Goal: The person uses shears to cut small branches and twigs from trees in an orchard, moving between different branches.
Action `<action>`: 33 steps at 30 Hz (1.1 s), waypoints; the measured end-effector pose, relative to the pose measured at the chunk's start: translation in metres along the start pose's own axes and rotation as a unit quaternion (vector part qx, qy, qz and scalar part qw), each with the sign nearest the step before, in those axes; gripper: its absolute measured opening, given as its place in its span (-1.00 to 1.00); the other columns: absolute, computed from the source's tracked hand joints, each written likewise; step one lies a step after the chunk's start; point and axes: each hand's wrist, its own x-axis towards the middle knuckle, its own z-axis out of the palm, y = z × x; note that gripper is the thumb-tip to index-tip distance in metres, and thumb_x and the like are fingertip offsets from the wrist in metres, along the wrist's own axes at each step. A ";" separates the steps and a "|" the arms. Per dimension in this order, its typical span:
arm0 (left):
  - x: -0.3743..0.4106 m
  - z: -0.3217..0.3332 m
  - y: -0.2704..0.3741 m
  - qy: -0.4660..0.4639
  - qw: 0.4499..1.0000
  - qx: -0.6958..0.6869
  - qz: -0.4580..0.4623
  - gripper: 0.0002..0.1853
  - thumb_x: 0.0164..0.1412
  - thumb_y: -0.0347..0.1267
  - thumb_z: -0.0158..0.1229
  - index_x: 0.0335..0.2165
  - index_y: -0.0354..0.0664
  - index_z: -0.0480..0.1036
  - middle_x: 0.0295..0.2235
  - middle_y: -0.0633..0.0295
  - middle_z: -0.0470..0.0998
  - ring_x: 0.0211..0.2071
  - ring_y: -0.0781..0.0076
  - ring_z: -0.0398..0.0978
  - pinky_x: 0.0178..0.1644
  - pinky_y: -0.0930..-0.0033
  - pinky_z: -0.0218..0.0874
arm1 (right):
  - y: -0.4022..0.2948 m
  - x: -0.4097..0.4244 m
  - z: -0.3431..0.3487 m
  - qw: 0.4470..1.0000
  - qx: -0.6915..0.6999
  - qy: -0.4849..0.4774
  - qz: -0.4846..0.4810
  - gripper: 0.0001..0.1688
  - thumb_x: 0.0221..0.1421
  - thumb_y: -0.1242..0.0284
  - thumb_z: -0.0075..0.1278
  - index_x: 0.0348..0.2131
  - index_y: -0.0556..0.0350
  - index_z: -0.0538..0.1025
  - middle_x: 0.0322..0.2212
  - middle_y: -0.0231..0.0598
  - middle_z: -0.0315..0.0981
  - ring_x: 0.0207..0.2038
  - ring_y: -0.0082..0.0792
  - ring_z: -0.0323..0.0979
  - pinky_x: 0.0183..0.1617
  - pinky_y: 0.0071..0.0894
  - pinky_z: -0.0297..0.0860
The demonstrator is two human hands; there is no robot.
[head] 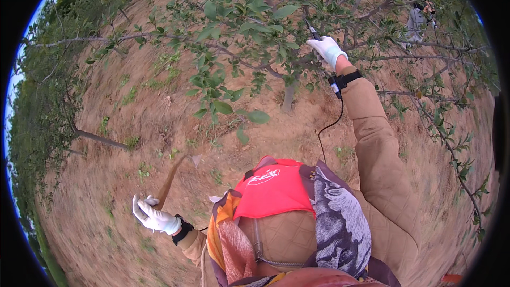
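Note:
My right hand [327, 50], in a white glove, reaches up into the leafy branches of a small tree. It is closed around a slim hand tool [314, 32] with a dark grip and a pale metal part. The tool's tip is lost among the twigs, so its exact kind is unclear. Low on the left, my gloved left hand [156, 216] hangs over bare soil with its fingers curled. A long brown strip [170, 181] runs up from beside those fingers; whether they grip it cannot be made out. Leafy shoots [223, 91] hang between the hands.
The tree's trunk [289, 95] rises from reddish soil [247, 143]. A long branch [119, 38] stretches left, and another leafy branch [450, 151] droops on the right. A black cable [320, 135] hangs from my right wristband. Another person [416, 22] is beyond the branches.

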 end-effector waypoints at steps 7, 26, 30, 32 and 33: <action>-0.014 -0.013 0.006 0.007 1.000 0.013 -0.015 -0.76 0.39 -0.42 -0.05 -0.07 -0.31 0.41 -0.65 0.37 0.27 -0.58 0.60 0.21 -0.25 0.39 0.28 | -0.084 0.045 -0.005 0.961 -0.275 -0.027 0.026 -0.36 -0.04 0.06 0.00 -0.15 0.24 0.56 -0.19 0.06 0.54 -0.15 0.06 0.50 -0.07 -0.19 0.36; -0.010 -0.014 0.015 0.020 1.000 0.012 0.001 -0.77 0.39 -0.40 -0.05 -0.10 -0.34 0.39 -0.65 0.37 0.22 -0.60 0.58 0.20 -0.16 0.33 0.31 | -0.087 0.074 0.005 0.955 -0.295 -0.025 0.029 -0.38 0.00 0.09 -0.04 -0.13 0.24 0.55 -0.17 0.02 0.54 -0.15 0.00 0.50 -0.07 -0.19 0.34; -0.014 -0.014 0.011 0.021 1.000 0.000 -0.002 -0.78 0.38 -0.41 -0.04 -0.10 -0.34 0.39 -0.65 0.36 0.22 -0.60 0.58 0.21 -0.17 0.33 0.32 | -0.043 0.113 0.009 0.960 -0.279 -0.015 -0.031 -0.41 -0.01 0.10 -0.04 -0.15 0.22 0.56 -0.18 0.00 0.55 -0.15 0.01 0.51 -0.08 -0.19 0.35; -0.013 -0.011 0.010 0.022 1.000 -0.003 -0.004 -0.77 0.38 -0.41 -0.05 -0.10 -0.34 0.39 -0.65 0.36 0.23 -0.59 0.58 0.21 -0.18 0.33 0.31 | -0.025 0.140 0.012 0.962 -0.267 0.002 -0.061 -0.41 -0.01 0.10 -0.04 -0.15 0.21 0.56 -0.18 0.00 0.55 -0.15 0.01 0.51 -0.07 -0.18 0.36; -0.013 -0.011 0.009 0.022 1.000 -0.003 -0.005 -0.77 0.39 -0.40 -0.06 -0.10 -0.35 0.39 -0.65 0.36 0.23 -0.59 0.58 0.21 -0.18 0.33 0.31 | -0.022 0.147 0.014 0.963 -0.260 0.016 -0.066 -0.41 0.00 0.10 -0.04 -0.15 0.20 0.56 -0.18 0.00 0.55 -0.14 0.02 0.51 -0.06 -0.18 0.36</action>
